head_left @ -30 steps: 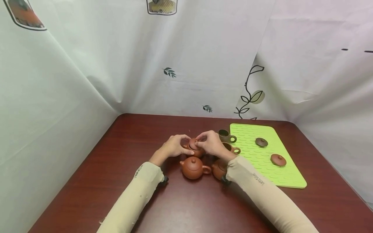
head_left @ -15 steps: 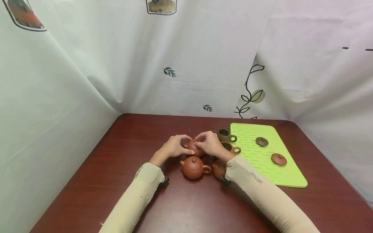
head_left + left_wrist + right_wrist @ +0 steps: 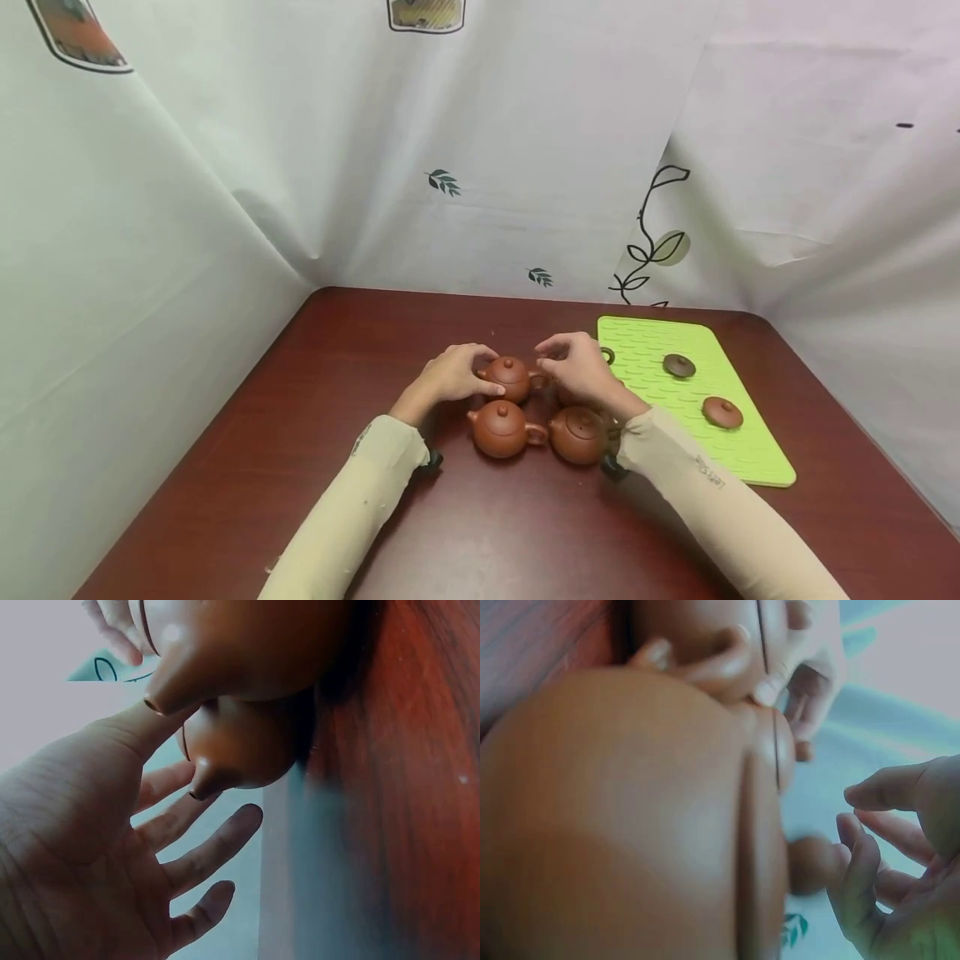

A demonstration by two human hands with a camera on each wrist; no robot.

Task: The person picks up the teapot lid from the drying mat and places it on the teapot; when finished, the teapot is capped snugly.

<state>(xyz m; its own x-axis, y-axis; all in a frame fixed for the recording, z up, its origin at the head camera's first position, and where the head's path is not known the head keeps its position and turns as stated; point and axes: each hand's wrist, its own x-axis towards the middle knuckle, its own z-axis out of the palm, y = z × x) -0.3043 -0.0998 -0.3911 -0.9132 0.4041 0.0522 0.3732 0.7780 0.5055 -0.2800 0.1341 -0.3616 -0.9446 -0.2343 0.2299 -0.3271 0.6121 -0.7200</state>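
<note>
My left hand [image 3: 452, 372] holds the rear reddish-brown clay teapot [image 3: 510, 379] from the spout side, thumb in front and index finger behind. The teapot's lid [image 3: 508, 367] sits on it, knob up. In the left wrist view the other left fingers [image 3: 217, 847] stretch out free of it. My right hand [image 3: 581, 365] hovers to the right of this teapot, above other vessels, fingers loosely bent and holding nothing. A lidded teapot [image 3: 500, 430] stands in front of the held one. Beside it is another teapot [image 3: 579, 437], whose handle is partly hidden by my right sleeve.
A green textured mat [image 3: 660, 433] lies on the right of the dark red table [image 3: 360, 358]. On it are a dark brown lid [image 3: 679, 366] and a reddish lid [image 3: 722, 412]. A dark handle [image 3: 607, 356] shows behind my right hand, which hides most of the vessels there.
My right hand has let go of the rear teapot's lid, now seated level, and has moved right. My left hand stays at that teapot. The view has shifted slightly.
</note>
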